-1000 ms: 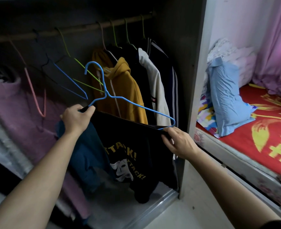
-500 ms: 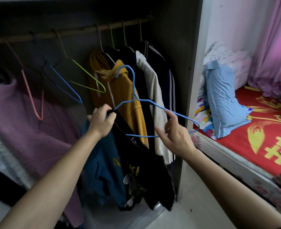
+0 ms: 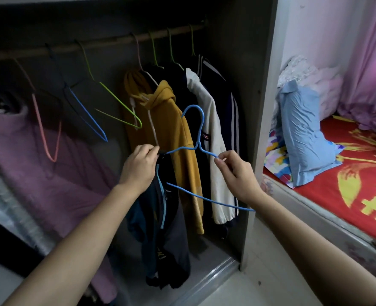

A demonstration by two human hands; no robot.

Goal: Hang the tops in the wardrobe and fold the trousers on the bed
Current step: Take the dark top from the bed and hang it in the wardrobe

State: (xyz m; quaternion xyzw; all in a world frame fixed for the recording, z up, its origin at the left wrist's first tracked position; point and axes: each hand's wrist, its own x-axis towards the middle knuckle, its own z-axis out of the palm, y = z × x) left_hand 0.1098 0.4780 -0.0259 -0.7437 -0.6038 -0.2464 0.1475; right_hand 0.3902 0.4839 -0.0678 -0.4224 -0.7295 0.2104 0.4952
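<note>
I hold a blue wire hanger (image 3: 199, 138) in front of the open wardrobe. My left hand (image 3: 139, 167) grips its left arm together with a black top (image 3: 171, 246) that hangs limp below, bunched with a dark blue garment (image 3: 138, 219). My right hand (image 3: 234, 171) pinches the hanger's right arm between thumb and fingertips. The hook points up, well below the wooden rail (image 3: 107, 43). On the rail hang a yellow hoodie (image 3: 171, 120), a white jacket (image 3: 207, 120) and a dark striped jacket (image 3: 229, 100).
Empty pink (image 3: 43, 131), blue (image 3: 87, 115) and green (image 3: 116, 100) hangers dangle left of the hung tops. A purple blanket (image 3: 39, 164) fills the wardrobe's left side. The wardrobe side panel (image 3: 262, 129) separates it from a red bed (image 3: 346, 173) with a light blue garment (image 3: 302, 133).
The black top has slid off the hanger's right arm and now hangs bunched under my left hand. My right hand let go of the cloth and took the bare right arm.
</note>
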